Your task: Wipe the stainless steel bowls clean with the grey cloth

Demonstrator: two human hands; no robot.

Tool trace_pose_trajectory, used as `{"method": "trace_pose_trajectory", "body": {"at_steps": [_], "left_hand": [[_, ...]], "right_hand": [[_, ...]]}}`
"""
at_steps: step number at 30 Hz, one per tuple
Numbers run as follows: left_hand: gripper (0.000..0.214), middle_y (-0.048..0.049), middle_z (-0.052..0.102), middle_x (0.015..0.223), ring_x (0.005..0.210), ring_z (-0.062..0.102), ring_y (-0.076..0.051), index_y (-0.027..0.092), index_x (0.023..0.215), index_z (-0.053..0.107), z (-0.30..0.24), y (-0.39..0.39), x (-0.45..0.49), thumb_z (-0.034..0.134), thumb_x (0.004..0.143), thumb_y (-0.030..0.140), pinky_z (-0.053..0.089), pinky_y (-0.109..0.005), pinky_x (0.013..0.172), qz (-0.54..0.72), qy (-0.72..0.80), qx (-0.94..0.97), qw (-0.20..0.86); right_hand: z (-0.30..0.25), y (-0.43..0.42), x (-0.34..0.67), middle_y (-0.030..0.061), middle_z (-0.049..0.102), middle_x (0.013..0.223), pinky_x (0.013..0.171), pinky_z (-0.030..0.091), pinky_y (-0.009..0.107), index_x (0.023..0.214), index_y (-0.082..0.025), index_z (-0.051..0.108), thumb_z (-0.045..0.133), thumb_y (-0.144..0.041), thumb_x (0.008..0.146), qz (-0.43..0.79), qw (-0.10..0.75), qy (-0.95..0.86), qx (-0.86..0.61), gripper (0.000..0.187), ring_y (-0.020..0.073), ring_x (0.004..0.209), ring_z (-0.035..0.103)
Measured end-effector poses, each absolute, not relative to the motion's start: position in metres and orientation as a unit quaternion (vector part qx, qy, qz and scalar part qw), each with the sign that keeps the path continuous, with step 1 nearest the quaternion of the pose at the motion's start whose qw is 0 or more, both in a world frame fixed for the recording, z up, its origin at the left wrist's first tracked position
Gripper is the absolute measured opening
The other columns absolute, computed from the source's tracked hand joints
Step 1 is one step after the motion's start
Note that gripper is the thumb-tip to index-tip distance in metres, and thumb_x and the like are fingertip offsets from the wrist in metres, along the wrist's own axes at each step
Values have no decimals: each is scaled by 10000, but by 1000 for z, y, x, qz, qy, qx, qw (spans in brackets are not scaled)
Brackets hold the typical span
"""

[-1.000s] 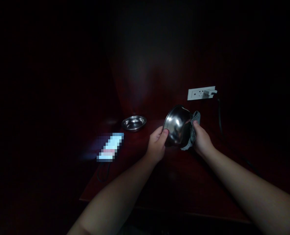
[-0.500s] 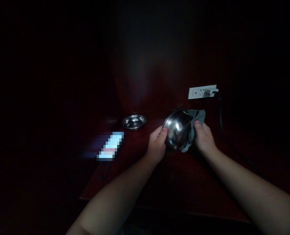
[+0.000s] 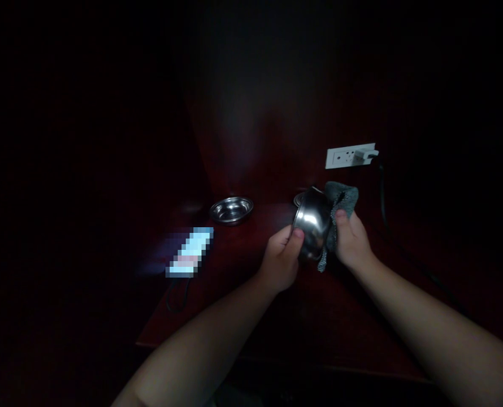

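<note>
A shiny metal bowl (image 3: pixel 312 221), tipped on its side, is held up over the dark red table. My left hand (image 3: pixel 283 257) grips its rim on the left, thumb on the outside wall. In my right hand (image 3: pixel 353 240) is a grey-green cloth (image 3: pixel 343 198), bunched and pressed against the bowl's outer base. The fingers behind the cloth are hidden. Behind the bowl, part of another round metal item (image 3: pixel 298 199) peeks out; I cannot tell its kind.
A shallow metal dish (image 3: pixel 232 210) rests on the table (image 3: pixel 243 316) at the back left. Nearer stands a lit, blurred-out screen (image 3: pixel 191 252) with a cord loop below. A wall socket (image 3: pixel 350 156) holds a plug, its black cable (image 3: pixel 382 195) hanging down. Surroundings are very dark.
My left hand and the bowl's rim have shifted right, and the bowl has turned. The cloth has bunched up differently against it. The round metal item behind now shows.
</note>
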State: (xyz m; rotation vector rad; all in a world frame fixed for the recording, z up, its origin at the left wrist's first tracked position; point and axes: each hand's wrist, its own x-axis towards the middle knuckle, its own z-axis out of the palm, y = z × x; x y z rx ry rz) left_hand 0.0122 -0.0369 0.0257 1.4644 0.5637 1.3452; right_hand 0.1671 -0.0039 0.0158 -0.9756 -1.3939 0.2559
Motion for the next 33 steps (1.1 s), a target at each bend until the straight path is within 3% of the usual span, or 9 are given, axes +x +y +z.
{"method": "trace_pose_trajectory", "body": {"at_steps": [7, 12, 16, 19, 28, 33], "left_hand": [[380, -90, 623, 1029, 962, 573, -201, 142, 1096, 573, 21, -38, 10, 483, 879, 440, 420, -363, 910, 450, 160, 698, 533], [594, -130, 532, 1273, 1193, 482, -268, 177, 1345, 392, 21, -39, 6, 576, 832, 414, 361, -427, 1025, 395, 130, 722, 552], [576, -120, 435, 1394, 1312, 363, -279, 187, 1377, 372, 21, -39, 6, 411, 895, 498, 231, -461, 1119, 412, 113, 726, 538], [571, -110, 444, 1384, 1312, 366, -266, 196, 1365, 397, 19, -42, 8, 386, 896, 521, 212, -445, 1132, 447, 118, 706, 537], [600, -97, 570, 1220, 1204, 492, -234, 231, 1236, 485, 21, -45, 14, 642, 740, 529, 349, -391, 1052, 569, 123, 511, 632], [596, -113, 551, 1274, 1243, 462, -272, 198, 1232, 488, 31, -43, 16, 595, 750, 532, 392, -416, 991, 598, 136, 444, 653]], "right_hand": [[9, -4, 163, 83, 611, 1177, 1004, 387, 472, 1137, -210, 562, 306, -614, 893, 215, 638, -628, -391, 537, 273, 1121, 546], [8, -6, 161, 69, 564, 1266, 1045, 351, 458, 1222, -232, 522, 317, -600, 897, 249, 618, -653, -360, 531, 270, 1194, 498], [13, -12, 158, 82, 557, 1263, 1054, 340, 452, 1318, -215, 444, 329, -587, 899, 231, 601, -687, -339, 572, 264, 1165, 511], [17, -16, 155, 102, 529, 1296, 1058, 340, 459, 1379, -193, 369, 357, -586, 889, 206, 578, -722, -319, 629, 278, 1198, 488], [14, -13, 154, 96, 231, 1531, 1123, 215, 544, 1494, -235, 108, 544, -523, 813, 95, 486, -805, -327, 858, 314, 1409, 176], [17, -15, 155, 139, 202, 1536, 1125, 229, 529, 1489, -187, 133, 638, -445, 762, 33, 465, -812, -351, 922, 313, 1402, 203]]}}
